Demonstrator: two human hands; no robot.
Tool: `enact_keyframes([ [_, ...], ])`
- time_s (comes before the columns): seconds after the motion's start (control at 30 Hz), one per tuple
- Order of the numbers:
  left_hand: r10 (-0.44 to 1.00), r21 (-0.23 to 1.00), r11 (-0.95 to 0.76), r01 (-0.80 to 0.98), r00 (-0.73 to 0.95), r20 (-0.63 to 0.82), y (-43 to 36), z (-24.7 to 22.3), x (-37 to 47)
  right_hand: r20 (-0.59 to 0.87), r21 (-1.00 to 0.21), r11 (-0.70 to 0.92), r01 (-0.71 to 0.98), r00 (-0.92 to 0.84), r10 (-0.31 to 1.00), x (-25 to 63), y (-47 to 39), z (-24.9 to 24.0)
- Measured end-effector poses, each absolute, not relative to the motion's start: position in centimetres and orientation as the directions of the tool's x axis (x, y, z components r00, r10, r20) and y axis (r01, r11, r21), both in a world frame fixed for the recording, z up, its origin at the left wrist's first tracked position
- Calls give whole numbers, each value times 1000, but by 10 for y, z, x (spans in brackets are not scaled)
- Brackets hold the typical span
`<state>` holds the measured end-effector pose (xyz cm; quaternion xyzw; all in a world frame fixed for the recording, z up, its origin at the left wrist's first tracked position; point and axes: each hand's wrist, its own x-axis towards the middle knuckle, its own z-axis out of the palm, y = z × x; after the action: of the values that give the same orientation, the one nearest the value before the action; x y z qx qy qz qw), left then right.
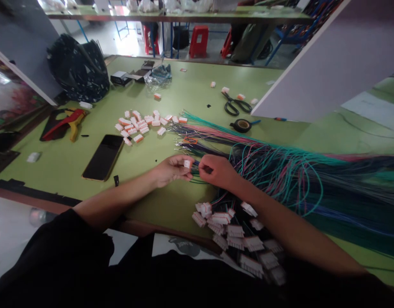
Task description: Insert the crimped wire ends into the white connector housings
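Here, in the head view, the left hand (171, 170) pinches a white-and-orange connector housing (187, 164) between its fingers, above the green tabletop (145, 164). Just beside it, the right hand (219, 169) has curled, closed fingers near teal, pink and dark wires (280, 164); whether they grip any, I cannot tell. A grey print (186, 246) below bears lettering too blurred to read.

White connector (187, 164) in left hand (172, 171)
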<state>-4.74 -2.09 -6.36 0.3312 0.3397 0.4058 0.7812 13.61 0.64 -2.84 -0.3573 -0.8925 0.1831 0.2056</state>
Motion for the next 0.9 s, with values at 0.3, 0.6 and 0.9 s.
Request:
enact_keyframes([
  [0.3, 857, 807, 465, -365, 416, -306, -22, -62, -45, 244, -377, 751, 543, -723, 646, 135, 7, -32],
  [0.6, 880, 875, 386, -293, 402, -254, -26, -61, -42, 197, -377, 735, 564, -726, 658, 133, 6, -37],
  [0.9, 910, 871, 374, -320, 309, -277, -29, -61, -38, 41, -617, 577, 535, -711, 703, 134, 14, -33],
])
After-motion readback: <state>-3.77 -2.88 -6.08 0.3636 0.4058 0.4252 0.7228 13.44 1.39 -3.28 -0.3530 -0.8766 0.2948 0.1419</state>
